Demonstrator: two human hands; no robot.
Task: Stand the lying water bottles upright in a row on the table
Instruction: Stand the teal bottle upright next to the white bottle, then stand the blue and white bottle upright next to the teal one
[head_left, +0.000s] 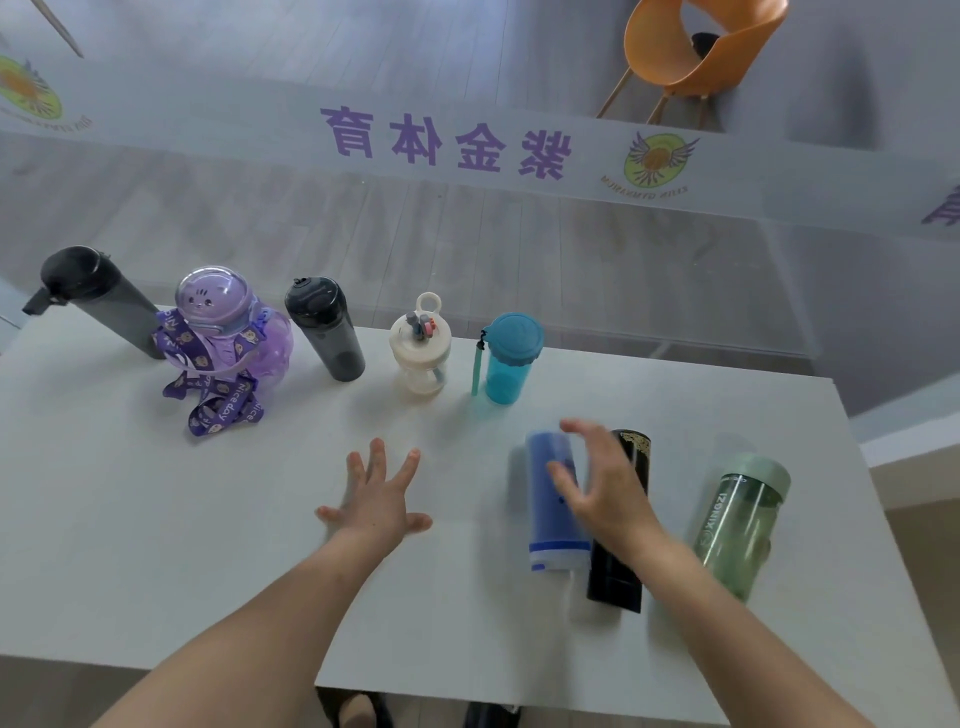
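Three bottles lie on the white table (156, 545) at the right: a dark blue bottle (550, 519), a black bottle (618, 571) beside it, and a green bottle (740, 530) further right. My right hand (602, 488) hovers over the blue and black bottles with fingers spread, holding nothing. My left hand (376, 493) rests flat on the table, fingers apart. Along the far edge stand several upright bottles: a tall grey one (104, 301), a purple one with a strap (228, 332), a dark grey one (324, 330), a cream one (421, 353) and a teal one (509, 358).
The table's right edge runs close to the green bottle. Behind the far edge is a glass wall with purple lettering (447, 143). An orange chair (701, 52) stands beyond it. Bare tabletop lies to the left of my left hand.
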